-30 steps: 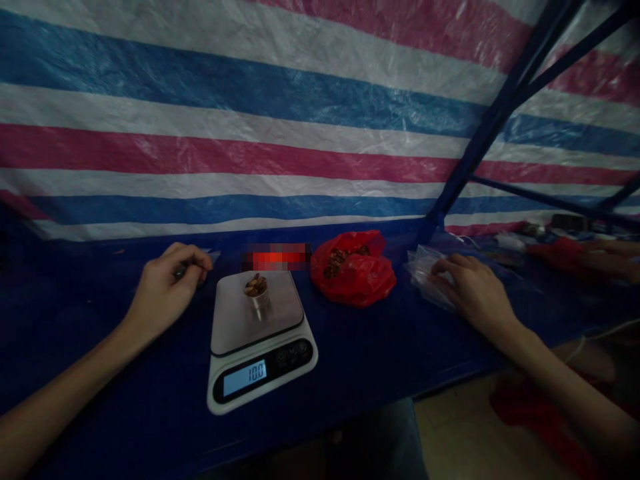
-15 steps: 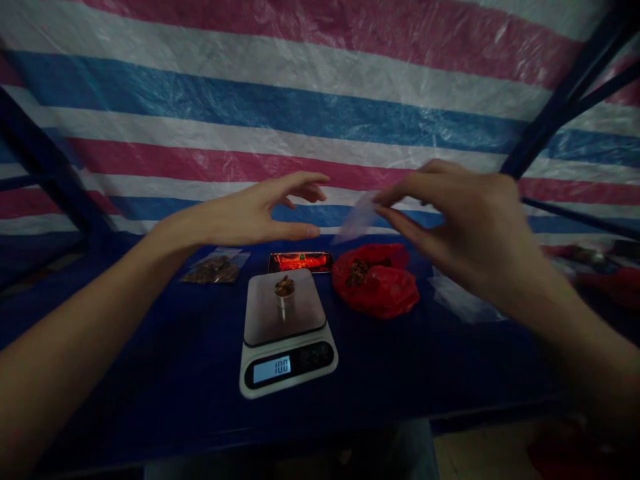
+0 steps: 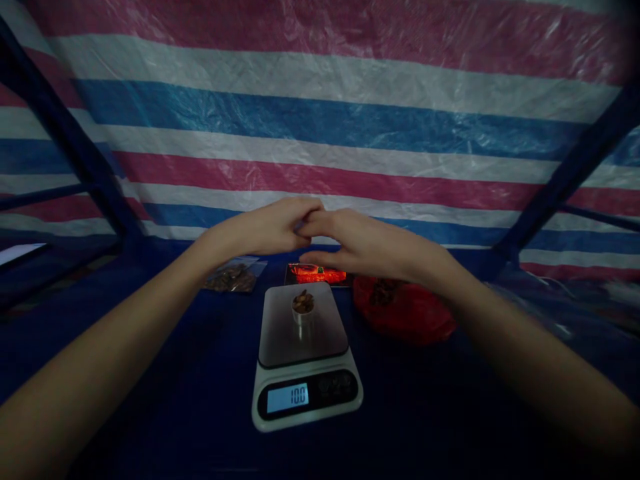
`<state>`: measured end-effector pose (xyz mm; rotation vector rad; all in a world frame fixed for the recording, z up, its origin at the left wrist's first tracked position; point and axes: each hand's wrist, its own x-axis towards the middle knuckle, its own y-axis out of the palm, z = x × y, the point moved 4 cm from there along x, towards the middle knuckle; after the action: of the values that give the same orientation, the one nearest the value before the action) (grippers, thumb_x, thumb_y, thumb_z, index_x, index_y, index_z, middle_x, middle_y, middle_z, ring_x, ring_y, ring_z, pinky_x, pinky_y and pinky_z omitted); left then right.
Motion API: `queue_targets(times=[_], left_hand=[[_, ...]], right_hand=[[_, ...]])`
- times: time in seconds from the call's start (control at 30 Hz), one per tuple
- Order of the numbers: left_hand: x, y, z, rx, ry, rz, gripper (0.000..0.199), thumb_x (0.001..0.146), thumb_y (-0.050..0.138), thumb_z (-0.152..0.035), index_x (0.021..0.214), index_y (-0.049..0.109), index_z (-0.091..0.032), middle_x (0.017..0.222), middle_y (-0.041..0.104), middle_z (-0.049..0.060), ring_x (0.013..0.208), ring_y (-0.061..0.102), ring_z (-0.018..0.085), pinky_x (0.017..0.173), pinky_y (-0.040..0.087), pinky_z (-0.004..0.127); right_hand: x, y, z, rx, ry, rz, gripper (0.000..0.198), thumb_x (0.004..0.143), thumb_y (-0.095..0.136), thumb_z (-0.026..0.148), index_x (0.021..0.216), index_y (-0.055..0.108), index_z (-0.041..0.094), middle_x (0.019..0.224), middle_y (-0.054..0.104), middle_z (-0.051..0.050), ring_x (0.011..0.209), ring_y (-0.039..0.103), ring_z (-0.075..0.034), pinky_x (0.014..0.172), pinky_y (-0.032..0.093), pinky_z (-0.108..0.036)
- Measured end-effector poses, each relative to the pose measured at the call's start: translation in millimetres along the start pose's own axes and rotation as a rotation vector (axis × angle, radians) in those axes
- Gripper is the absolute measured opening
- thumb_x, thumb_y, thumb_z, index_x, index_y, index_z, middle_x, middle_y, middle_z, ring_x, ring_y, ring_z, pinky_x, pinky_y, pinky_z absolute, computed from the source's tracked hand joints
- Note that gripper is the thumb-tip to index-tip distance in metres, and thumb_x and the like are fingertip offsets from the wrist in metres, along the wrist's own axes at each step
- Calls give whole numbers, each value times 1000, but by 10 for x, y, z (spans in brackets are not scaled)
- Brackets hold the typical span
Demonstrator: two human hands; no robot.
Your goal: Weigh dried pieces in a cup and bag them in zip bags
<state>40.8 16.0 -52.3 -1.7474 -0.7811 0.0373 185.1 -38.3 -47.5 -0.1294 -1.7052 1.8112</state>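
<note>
My left hand (image 3: 280,227) and my right hand (image 3: 370,243) meet above the far end of a digital kitchen scale (image 3: 307,393). Their fingers overlap, the left ones curled and closed. The right fingers reach into the left hand, with the thumb lower. The small clear plastic bag that was pinched in my right hand is hidden among the fingers now. On the scale's plate stands a small metal cup (image 3: 303,317) heaped with brown dried pieces (image 3: 303,302). The display reads 10.0.
Behind the scale lies a red and black printed packet (image 3: 317,274). To its left is a clear bag of brown pieces (image 3: 233,277), to its right an open red plastic bag (image 3: 405,317). A striped tarp (image 3: 320,120) hangs behind the blue table (image 3: 200,400).
My hands have come together from apart, the right moving left with the small plastic bag, which has dropped from sight. The camera view has shifted, and the display is unchanged.
</note>
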Motion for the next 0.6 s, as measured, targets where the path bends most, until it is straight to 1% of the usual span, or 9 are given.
queue_targets(times=[0.1, 0.2, 0.3, 0.37, 0.4, 0.43, 0.5, 0.57, 0.6], left_hand=[[-52, 53, 68, 111, -27, 20, 19, 76, 65, -20, 95, 64, -21, 95, 67, 4, 85, 62, 21, 76, 48, 33], [-161, 119, 121, 99, -57, 23, 19, 80, 64, -22, 98, 62, -21, 97, 67, 4, 88, 62, 21, 79, 47, 34], [-343, 214, 186, 81, -140, -11, 10, 85, 59, -24, 95, 57, -22, 92, 65, 2, 84, 62, 21, 77, 46, 34], [-487, 294, 241, 87, -190, -38, 11, 89, 55, -24, 100, 56, -22, 94, 65, 3, 85, 62, 21, 78, 47, 36], [-559, 337, 274, 85, -210, -50, 14, 90, 54, -24, 104, 56, -22, 97, 65, 3, 87, 63, 21, 80, 48, 36], [-628, 380, 309, 82, -230, -62, 18, 91, 54, -23, 108, 54, -22, 101, 64, 4, 90, 63, 21, 81, 49, 37], [-751, 468, 377, 69, -263, -75, 25, 90, 56, -22, 114, 52, -22, 106, 63, 5, 94, 63, 22, 83, 50, 37], [-843, 550, 426, 65, -281, -97, 29, 88, 56, -19, 117, 51, -22, 107, 61, 5, 95, 62, 21, 82, 51, 37], [-877, 585, 442, 68, -288, -118, 30, 88, 56, -18, 117, 50, -22, 107, 61, 5, 94, 62, 21, 82, 51, 37]], right_hand=[[16, 155, -67, 22, -24, 38, 18, 102, 69, 25, 118, 75, 19, 125, 76, -10, 113, 69, -26, 99, 50, -39], [46, 221, -49, 104, -84, 37, 21, 101, 67, 15, 119, 76, 21, 128, 76, -9, 120, 68, -25, 104, 49, -39], [59, 201, -48, 224, -126, 17, 25, 102, 60, 11, 113, 79, 22, 119, 79, -4, 107, 72, -20, 97, 51, -34], [52, 150, -127, 279, -71, -29, 29, 101, 57, 8, 107, 82, 22, 111, 81, -3, 98, 73, -18, 93, 52, -32], [43, 137, -184, 303, -32, -23, 29, 100, 57, 7, 105, 82, 21, 107, 82, -3, 95, 73, -18, 91, 52, -32], [31, 145, -240, 330, 0, 25, 28, 98, 60, 7, 105, 82, 21, 104, 82, -3, 93, 73, -18, 89, 52, -31], [-1, 224, -334, 399, 36, 219, 23, 94, 67, 10, 109, 82, 20, 101, 80, -2, 88, 71, -17, 81, 52, -29], [-33, 340, -390, 465, 55, 400, 29, 90, 77, 15, 119, 80, 19, 99, 77, -2, 84, 68, -16, 75, 50, -27], [-40, 400, -403, 491, 62, 454, 36, 87, 81, 18, 123, 79, 20, 97, 75, -2, 83, 67, -16, 73, 49, -27]])
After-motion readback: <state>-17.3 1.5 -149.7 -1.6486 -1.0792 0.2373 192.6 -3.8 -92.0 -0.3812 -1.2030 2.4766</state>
